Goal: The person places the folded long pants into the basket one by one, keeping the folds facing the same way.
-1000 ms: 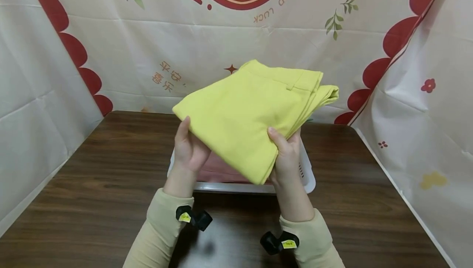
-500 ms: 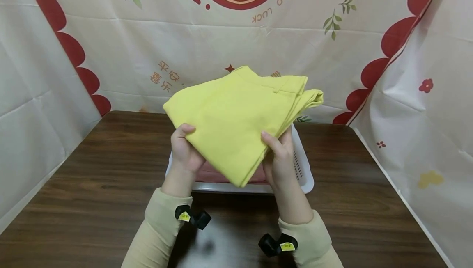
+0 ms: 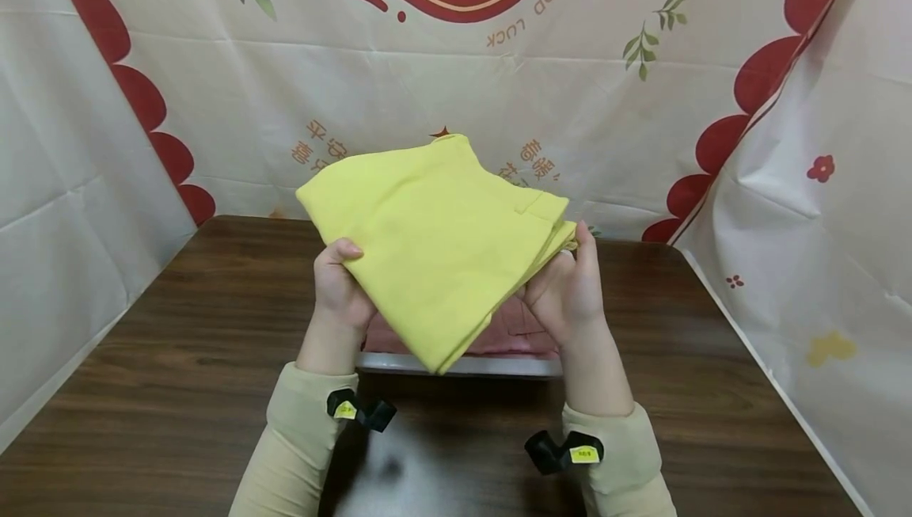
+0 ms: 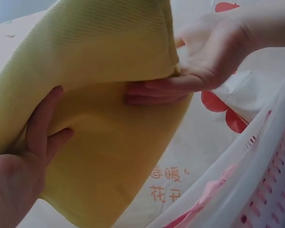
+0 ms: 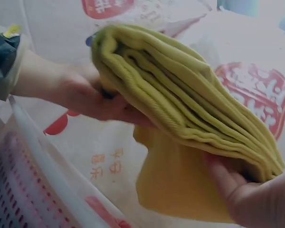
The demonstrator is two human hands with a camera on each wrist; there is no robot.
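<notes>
Folded yellow trousers [image 3: 435, 240] are held up over a white basket [image 3: 456, 364], a belt loop showing on the waistband. My left hand [image 3: 340, 283] grips their left edge, thumb on top and fingers spread along the underside in the left wrist view. At the right edge, my right hand [image 3: 570, 295] holds the layered end, with the thumb up by the corner and the fingers beneath. Many stacked folds of the trousers [image 5: 180, 95] face the right wrist view. Pink folded cloth [image 3: 516, 327] lies in the basket, partly hidden behind the trousers.
The basket stands on a dark wooden table [image 3: 178, 359]. A white printed cloth [image 3: 427, 81] hangs behind the table, and more cloth [image 3: 819, 264] drapes along the sides. Perforated basket walls [image 5: 23, 185] show in the right wrist view.
The trousers have moved left and slightly down, their right end tilting lower. My right hand has shifted from the lower right edge out to the layered end; my left hand moved slightly left.
</notes>
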